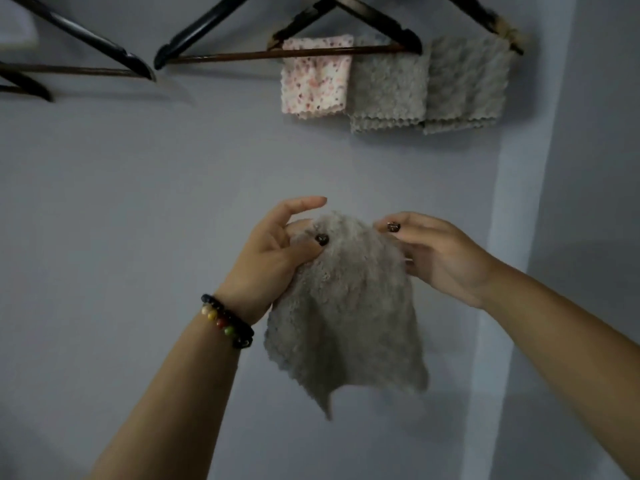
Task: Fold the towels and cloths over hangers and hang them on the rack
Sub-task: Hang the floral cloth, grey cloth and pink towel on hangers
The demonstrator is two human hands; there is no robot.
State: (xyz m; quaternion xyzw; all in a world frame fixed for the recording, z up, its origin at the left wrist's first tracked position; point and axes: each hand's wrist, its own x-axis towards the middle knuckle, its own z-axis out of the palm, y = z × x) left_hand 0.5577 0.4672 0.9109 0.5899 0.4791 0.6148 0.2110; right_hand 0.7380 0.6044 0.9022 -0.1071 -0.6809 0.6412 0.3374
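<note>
Grey cloths (346, 306): three, perhaps four.

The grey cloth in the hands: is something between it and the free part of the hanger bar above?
Nothing visible blocks it. The grey cloth, held by the left hand and right hand, hangs below the hanger bar, whose left part is bare.
</note>
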